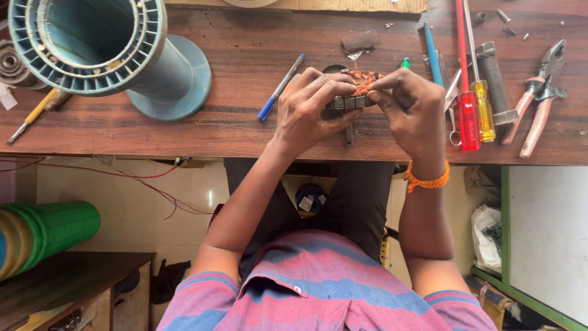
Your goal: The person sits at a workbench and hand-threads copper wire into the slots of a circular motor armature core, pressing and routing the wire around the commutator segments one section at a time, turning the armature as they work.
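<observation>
Over the middle of a worn wooden workbench (245, 55), both my hands grip a small motor armature (355, 92) with a grey slotted metal core and reddish copper windings at its top. My left hand (309, 107) wraps the core from the left. My right hand (410, 104) pinches the winding end from the right, an orange thread band on its wrist. Most of the armature is hidden by my fingers.
A big teal plastic spool (104, 52) stands at the left. A blue pen (280, 87) lies beside my left hand. Right of my hands lie a red-handled screwdriver (468, 110), a yellow-handled one (484, 107), a hammer (493, 76) and pliers (539, 98). Screws dot the back right.
</observation>
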`<control>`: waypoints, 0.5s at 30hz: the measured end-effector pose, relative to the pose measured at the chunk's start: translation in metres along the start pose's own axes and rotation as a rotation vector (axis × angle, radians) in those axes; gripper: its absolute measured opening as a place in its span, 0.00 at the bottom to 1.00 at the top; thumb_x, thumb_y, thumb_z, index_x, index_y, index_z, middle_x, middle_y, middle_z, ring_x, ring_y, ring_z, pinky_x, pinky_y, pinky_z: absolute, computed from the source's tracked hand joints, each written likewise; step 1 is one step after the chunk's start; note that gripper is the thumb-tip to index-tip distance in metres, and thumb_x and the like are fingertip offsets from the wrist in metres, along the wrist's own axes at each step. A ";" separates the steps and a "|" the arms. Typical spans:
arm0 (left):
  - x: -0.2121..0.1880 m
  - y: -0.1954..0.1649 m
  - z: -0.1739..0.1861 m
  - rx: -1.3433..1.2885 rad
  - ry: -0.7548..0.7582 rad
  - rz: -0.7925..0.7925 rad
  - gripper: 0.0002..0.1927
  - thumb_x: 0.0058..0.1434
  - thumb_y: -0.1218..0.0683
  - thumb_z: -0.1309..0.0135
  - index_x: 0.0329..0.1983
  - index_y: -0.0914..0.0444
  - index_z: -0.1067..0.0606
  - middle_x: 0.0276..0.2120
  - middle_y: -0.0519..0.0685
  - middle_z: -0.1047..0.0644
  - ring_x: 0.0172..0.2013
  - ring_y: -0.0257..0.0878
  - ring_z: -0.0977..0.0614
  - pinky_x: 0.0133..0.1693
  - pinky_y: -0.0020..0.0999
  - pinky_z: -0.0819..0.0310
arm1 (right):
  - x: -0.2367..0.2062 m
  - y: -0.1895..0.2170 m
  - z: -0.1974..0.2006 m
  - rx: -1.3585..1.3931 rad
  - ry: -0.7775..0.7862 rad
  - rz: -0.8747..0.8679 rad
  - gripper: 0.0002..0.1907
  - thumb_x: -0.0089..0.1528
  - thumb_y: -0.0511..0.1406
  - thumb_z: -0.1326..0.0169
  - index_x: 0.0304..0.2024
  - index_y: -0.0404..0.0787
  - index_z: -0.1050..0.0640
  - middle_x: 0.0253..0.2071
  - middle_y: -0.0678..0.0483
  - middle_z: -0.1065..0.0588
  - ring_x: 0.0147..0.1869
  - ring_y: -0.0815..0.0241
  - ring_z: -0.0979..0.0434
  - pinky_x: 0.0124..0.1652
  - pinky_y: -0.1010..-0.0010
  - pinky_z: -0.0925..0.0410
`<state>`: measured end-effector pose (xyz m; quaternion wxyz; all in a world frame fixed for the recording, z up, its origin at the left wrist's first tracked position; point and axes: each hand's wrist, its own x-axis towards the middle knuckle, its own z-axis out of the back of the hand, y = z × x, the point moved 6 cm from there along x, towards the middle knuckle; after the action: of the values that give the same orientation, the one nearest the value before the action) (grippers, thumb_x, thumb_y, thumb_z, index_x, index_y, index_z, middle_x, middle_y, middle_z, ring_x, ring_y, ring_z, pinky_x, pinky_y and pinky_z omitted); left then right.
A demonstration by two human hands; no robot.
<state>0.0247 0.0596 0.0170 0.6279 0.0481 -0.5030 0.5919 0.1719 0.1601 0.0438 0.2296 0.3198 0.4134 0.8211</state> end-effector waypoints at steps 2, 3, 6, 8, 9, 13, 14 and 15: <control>0.000 0.000 -0.003 -0.009 -0.013 0.004 0.19 0.55 0.50 0.28 0.46 0.56 0.22 0.48 0.40 0.19 0.43 0.38 0.22 0.47 0.36 0.25 | 0.008 0.001 0.005 -0.085 0.077 0.018 0.05 0.67 0.24 0.37 0.44 0.32 0.21 0.35 0.51 0.20 0.37 0.69 0.21 0.36 0.76 0.30; 0.000 0.000 -0.003 -0.012 -0.020 0.004 0.19 0.55 0.50 0.27 0.46 0.55 0.22 0.49 0.40 0.19 0.43 0.38 0.22 0.47 0.36 0.25 | 0.012 0.003 0.006 -0.125 0.096 0.042 0.05 0.66 0.24 0.37 0.44 0.32 0.21 0.35 0.50 0.20 0.37 0.67 0.20 0.36 0.76 0.30; -0.001 0.002 -0.004 -0.009 -0.012 0.021 0.19 0.56 0.49 0.27 0.47 0.55 0.21 0.49 0.38 0.19 0.44 0.38 0.22 0.49 0.37 0.26 | 0.025 0.009 0.003 -0.188 0.150 0.110 0.05 0.67 0.24 0.39 0.44 0.33 0.20 0.37 0.49 0.20 0.39 0.64 0.18 0.36 0.74 0.28; -0.002 0.003 -0.004 0.000 -0.010 0.024 0.20 0.55 0.49 0.28 0.47 0.55 0.21 0.50 0.40 0.19 0.45 0.39 0.22 0.48 0.38 0.28 | 0.034 0.012 -0.003 -0.151 0.176 0.152 0.04 0.68 0.24 0.41 0.45 0.34 0.20 0.39 0.49 0.19 0.43 0.63 0.15 0.40 0.75 0.24; -0.003 0.003 -0.004 0.006 -0.010 0.029 0.20 0.54 0.49 0.28 0.48 0.55 0.21 0.50 0.40 0.19 0.45 0.39 0.22 0.48 0.38 0.28 | 0.036 0.014 -0.007 -0.177 0.165 0.178 0.04 0.68 0.24 0.40 0.45 0.34 0.20 0.39 0.49 0.19 0.42 0.62 0.15 0.40 0.74 0.25; -0.007 0.005 0.000 0.015 -0.048 0.060 0.20 0.54 0.49 0.28 0.48 0.55 0.21 0.50 0.40 0.19 0.46 0.39 0.22 0.48 0.38 0.30 | 0.042 0.018 -0.017 -0.211 0.128 0.230 0.05 0.67 0.25 0.36 0.45 0.34 0.18 0.40 0.49 0.19 0.42 0.61 0.16 0.39 0.73 0.27; -0.008 0.005 0.001 0.015 -0.048 0.058 0.20 0.55 0.49 0.28 0.48 0.55 0.21 0.50 0.40 0.19 0.46 0.39 0.22 0.48 0.38 0.30 | 0.042 0.017 -0.018 -0.204 0.118 0.230 0.05 0.67 0.26 0.36 0.45 0.34 0.18 0.40 0.49 0.18 0.42 0.61 0.16 0.39 0.73 0.27; -0.008 0.005 0.002 0.014 -0.047 0.054 0.20 0.55 0.49 0.28 0.48 0.55 0.21 0.50 0.40 0.18 0.46 0.39 0.22 0.47 0.38 0.30 | 0.042 0.017 -0.018 -0.201 0.102 0.243 0.06 0.67 0.26 0.35 0.45 0.34 0.18 0.40 0.49 0.18 0.43 0.61 0.16 0.40 0.73 0.27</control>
<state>0.0212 0.0541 0.0102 0.5991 0.0529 -0.5146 0.6111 0.1279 0.1678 0.0637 0.1381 0.3008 0.2986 0.8952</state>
